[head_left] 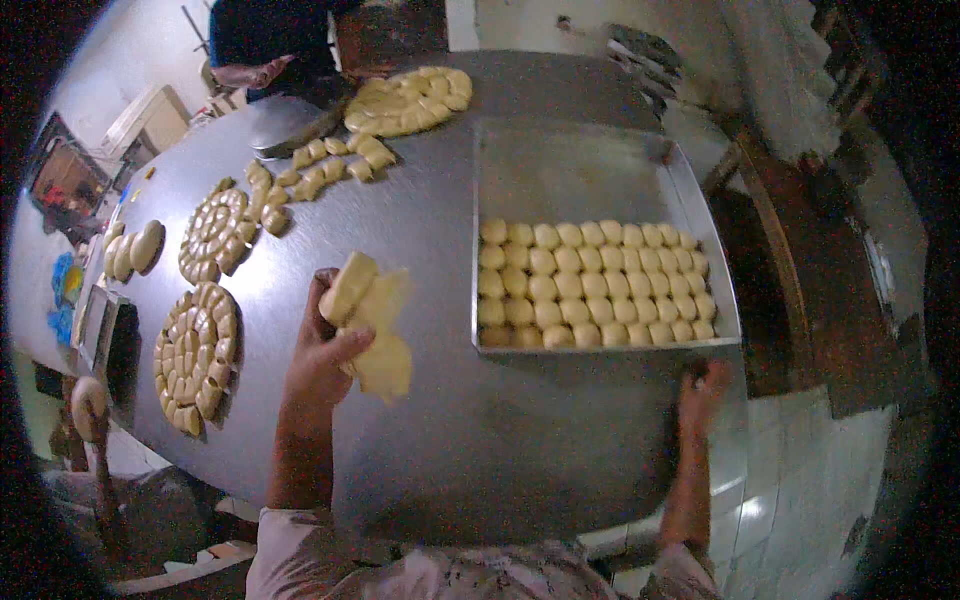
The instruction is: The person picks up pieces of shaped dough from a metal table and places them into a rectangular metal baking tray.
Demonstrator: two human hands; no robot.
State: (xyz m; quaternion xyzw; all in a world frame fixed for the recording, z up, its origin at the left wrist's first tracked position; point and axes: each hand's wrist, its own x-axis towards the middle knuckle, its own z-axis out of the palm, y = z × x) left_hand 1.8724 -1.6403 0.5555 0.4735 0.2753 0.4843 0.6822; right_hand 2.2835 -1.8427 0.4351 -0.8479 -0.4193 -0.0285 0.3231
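Observation:
My left hand [335, 345] is raised over the metal table, closed around a pale yellow block [352, 285]. A limp, ragged yellow sheet [385, 350] hangs beside the block from the same grip; its material is unclear. Just off the near right corner of a metal tray [575, 180] is my right hand [705, 388], too blurred to make out its fingers. Rows of round dough balls [600, 285] fill the near part of that tray, and its far part shows bare metal.
Left of my left hand lie two cut dough rounds [195, 350]. Beyond are loose dough pieces [315, 170], another cut round [410, 100] and dough lumps [132, 250]. A person in dark clothing [270, 40] stands at the far edge; another person's arm [100, 480] shows lower left.

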